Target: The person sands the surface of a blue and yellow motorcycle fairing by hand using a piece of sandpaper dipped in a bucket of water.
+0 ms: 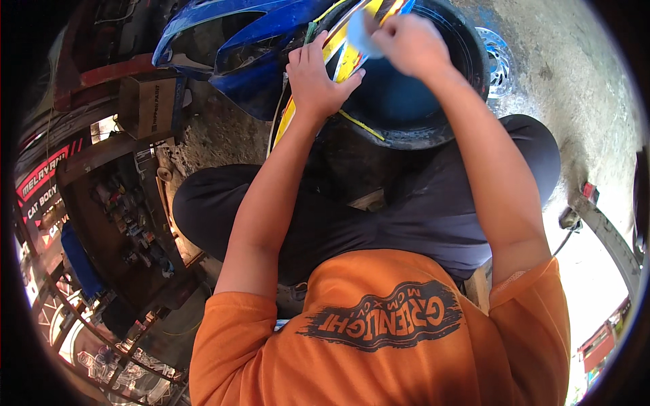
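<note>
A yellow motorcycle fairing panel with white, red and blue stripes lies slantwise over the left side of a black tub. My left hand grips this panel, fingers along its far left side and thumb stretched to the right. Bluish water shows inside the tub. Above the tub, my right hand is closed on a light-blue, flat piece, smeared by motion, beside the panel's upper part. Whether that piece touches the panel is hard to tell.
Blue fairing parts lie left of the tub. A brake disc rests on the concrete to its right. A cardboard box and a wooden shelf of small items stand at the left. My crossed legs are close below the tub.
</note>
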